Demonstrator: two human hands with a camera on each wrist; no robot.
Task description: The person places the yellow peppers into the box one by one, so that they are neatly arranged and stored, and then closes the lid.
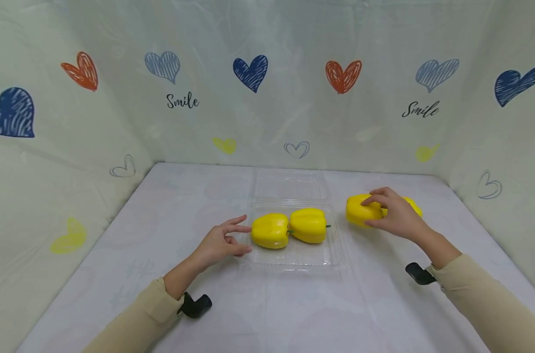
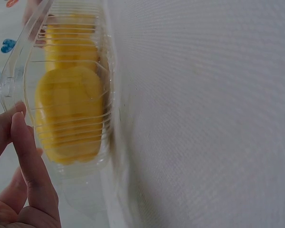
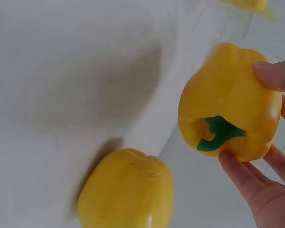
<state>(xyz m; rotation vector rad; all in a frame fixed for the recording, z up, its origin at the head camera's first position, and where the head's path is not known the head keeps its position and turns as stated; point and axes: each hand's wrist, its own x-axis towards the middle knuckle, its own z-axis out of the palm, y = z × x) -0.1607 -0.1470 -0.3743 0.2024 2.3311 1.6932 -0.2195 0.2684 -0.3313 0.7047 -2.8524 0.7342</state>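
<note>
My right hand point(image 1: 395, 215) grips a yellow bell pepper point(image 3: 228, 99) with a green stem, thumb on one side and fingers on the other. That pepper is raised, its shadow apart from it in the right wrist view. Another yellow pepper point(image 3: 128, 190) rests on the table beside it, partly hidden by the hand in the head view. My left hand point(image 1: 220, 242) is at the left edge of a clear plastic clamshell box point(image 1: 311, 257), with fingertips right at the rim and index finger and thumb apart. Two yellow peppers point(image 1: 269, 230) lie end to end inside.
The box's clear lid point(image 1: 289, 187) is folded back towards the rear. A white cloth point(image 1: 267, 314) covers the table. Pale curtains point(image 1: 298, 117) printed with hearts and "Smile" enclose the back and sides. Black wrist cameras point(image 1: 195, 305) hang under both sleeves.
</note>
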